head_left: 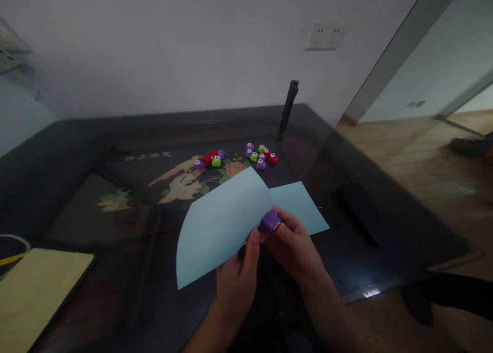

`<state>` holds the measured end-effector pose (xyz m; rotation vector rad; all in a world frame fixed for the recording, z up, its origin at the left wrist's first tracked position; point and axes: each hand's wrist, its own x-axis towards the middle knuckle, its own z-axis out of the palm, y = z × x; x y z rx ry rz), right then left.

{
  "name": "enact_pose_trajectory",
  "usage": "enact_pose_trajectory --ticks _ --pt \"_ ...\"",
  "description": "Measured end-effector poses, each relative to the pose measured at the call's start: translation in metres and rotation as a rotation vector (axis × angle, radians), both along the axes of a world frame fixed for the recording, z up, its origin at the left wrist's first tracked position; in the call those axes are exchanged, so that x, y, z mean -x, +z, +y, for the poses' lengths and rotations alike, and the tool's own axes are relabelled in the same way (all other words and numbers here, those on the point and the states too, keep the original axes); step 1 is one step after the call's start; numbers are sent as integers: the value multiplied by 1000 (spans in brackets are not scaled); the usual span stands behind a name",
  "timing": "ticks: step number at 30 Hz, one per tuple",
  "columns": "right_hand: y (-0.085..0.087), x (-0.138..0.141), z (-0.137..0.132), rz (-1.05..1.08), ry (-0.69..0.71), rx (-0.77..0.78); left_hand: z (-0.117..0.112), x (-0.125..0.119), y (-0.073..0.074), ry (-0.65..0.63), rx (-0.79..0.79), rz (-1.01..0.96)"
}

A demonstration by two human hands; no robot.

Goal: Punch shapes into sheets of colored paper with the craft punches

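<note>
In the head view a light blue sheet of paper [225,217] is raised above the dark table, bent in a curve. My left hand [241,271] is closed on its lower edge, thumb on top. My right hand [295,240] grips a small purple paper punch [270,221] between thumb and fingers. The punch sits at the sheet's right-hand edge; whether paper is inside its slot is hidden. Behind my right hand a second light blue sheet [298,204] lies flat on the table, partly covered by the raised one.
Several small purple, green and red punches lie in a left cluster [210,159] and a right cluster [261,155]. A dark upright post [288,109] stands behind them. Yellow paper [42,286] lies at left, a dark flat object [362,211] at right. A wall backs the table [115,271].
</note>
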<state>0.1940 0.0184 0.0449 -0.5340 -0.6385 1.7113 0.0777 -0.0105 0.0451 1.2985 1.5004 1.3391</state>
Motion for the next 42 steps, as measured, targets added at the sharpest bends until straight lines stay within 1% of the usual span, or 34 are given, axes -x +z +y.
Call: enact_pose_trajectory --ticks 4,7,12,16,21,26,31,34,37,39,42 --pt "-1 3 -1 9 -4 22 -1 2 -4 2 22 -1" --pt "0 4 -3 -17 5 44 -4 3 -4 23 33 -23" --pt "3 5 -7 -67 22 31 -5 6 0 30 55 -41" --pt "3 5 -9 -82 37 11 -4 7 4 36 16 13" --pt "2 6 -8 -53 32 19 -5 8 7 -54 17 16" --pt "4 6 -8 -59 30 21 -6 9 5 -70 -2 22" --pt "6 6 -8 -96 21 50 -8 11 -2 -38 26 -46" --pt "6 6 -8 -91 29 67 -10 13 -4 -29 23 -62" --pt "7 6 -7 -112 24 53 -11 12 -3 -4 50 -112" --pt "7 6 -7 -130 21 36 -10 12 -1 -9 82 -148" --pt "7 6 -6 -137 18 28 -9 11 2 -10 87 -139"
